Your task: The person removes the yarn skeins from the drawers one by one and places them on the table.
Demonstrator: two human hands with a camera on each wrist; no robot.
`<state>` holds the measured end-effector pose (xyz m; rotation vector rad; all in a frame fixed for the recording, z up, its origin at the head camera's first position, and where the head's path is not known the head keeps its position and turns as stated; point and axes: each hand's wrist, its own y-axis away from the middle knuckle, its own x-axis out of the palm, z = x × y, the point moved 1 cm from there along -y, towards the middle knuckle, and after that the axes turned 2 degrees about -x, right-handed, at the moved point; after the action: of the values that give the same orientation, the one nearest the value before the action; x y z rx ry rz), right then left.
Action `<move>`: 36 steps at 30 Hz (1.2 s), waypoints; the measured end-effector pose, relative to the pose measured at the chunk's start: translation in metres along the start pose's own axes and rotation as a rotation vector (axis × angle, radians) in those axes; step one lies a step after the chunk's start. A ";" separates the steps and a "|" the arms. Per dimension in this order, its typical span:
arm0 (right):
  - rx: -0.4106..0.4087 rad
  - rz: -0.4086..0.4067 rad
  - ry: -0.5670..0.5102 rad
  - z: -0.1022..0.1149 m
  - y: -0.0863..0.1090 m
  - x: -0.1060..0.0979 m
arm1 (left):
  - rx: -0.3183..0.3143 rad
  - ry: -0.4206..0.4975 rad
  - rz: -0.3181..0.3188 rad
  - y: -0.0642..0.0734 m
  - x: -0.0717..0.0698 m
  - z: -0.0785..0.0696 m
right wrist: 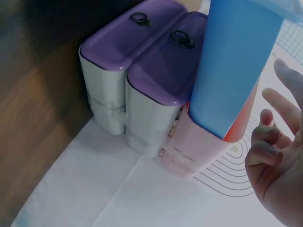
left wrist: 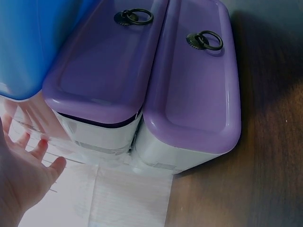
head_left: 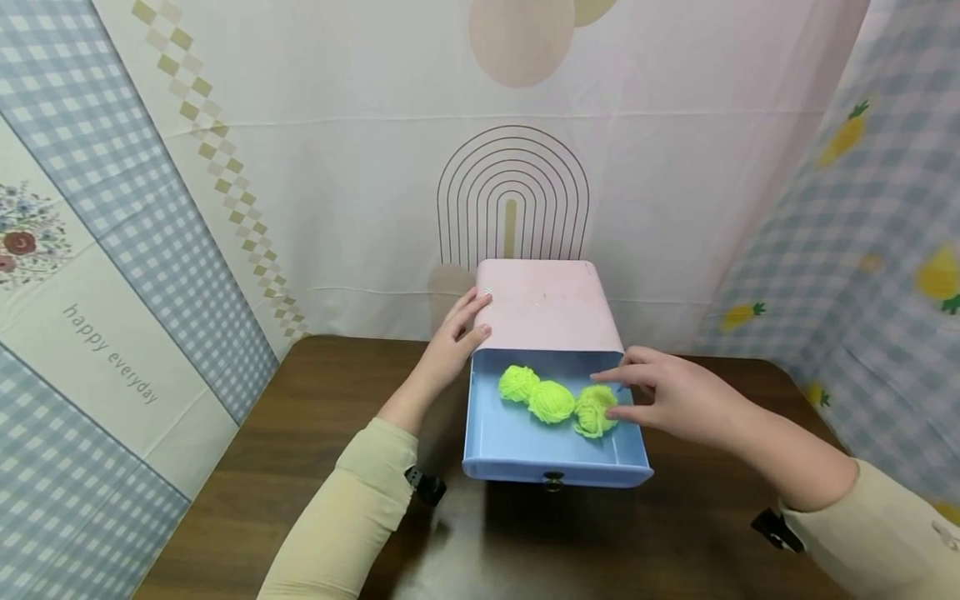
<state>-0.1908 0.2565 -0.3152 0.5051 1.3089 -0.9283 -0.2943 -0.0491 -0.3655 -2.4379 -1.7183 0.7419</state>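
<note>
A small pink chest [head_left: 547,304] has its blue top drawer [head_left: 517,437] pulled out. Inside lie three neon-green yarn balls, the left one [head_left: 518,383], the middle one [head_left: 551,402] and the right one [head_left: 595,412]. My left hand [head_left: 453,337] rests along the chest's upper left side, fingers extended over its edge. Over the drawer's right wall reaches my right hand [head_left: 663,392], thumb and forefinger spread apart. Its thumb overlaps the right yarn ball in the head view. In the right wrist view, the drawer wall hides the balls and that hand's fingers curve loosely.
Below the blue drawer, two purple drawers with ring handles, an upper one [left wrist: 104,61] and a lower one [left wrist: 199,94], are closed. The chest stands on a dark wooden table [head_left: 330,417] against a patterned cloth backdrop [head_left: 360,208]. Checked cloth [head_left: 847,333] hangs at the right.
</note>
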 end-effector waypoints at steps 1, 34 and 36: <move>0.002 0.017 0.021 -0.001 -0.002 0.000 | 0.000 -0.001 -0.001 0.000 0.000 0.000; 0.009 0.311 0.249 0.007 -0.031 0.008 | -0.011 -0.009 -0.001 0.000 0.001 -0.002; 0.007 0.316 0.252 0.008 -0.032 0.008 | -0.010 -0.010 -0.004 0.000 0.000 -0.002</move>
<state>-0.2122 0.2304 -0.3150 0.8296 1.4005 -0.6202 -0.2936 -0.0483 -0.3641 -2.4410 -1.7339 0.7477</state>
